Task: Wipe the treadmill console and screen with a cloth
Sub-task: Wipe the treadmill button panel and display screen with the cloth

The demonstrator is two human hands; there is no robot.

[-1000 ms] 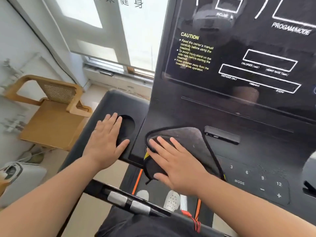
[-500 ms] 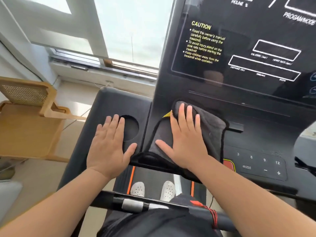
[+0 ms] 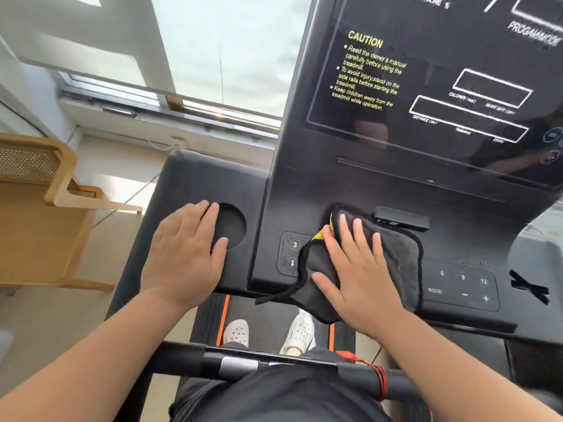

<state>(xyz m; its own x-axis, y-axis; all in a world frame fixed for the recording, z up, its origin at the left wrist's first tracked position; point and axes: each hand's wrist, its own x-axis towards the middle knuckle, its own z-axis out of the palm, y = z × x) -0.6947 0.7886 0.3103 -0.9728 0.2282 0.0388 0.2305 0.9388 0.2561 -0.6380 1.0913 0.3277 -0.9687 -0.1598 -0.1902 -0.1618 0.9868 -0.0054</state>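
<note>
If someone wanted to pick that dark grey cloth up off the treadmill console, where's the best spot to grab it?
Probably the lower left corner of the dark grey microfibre cloth, coming from below: it overhangs the black treadmill console edge with a loose black cord, unlike the middle, pressed flat under the right hand.

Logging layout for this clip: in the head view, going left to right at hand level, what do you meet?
Wooden chair → left hand → round cup holder → "3" button → right hand on the grey cloth → MODE keypad.
</note>
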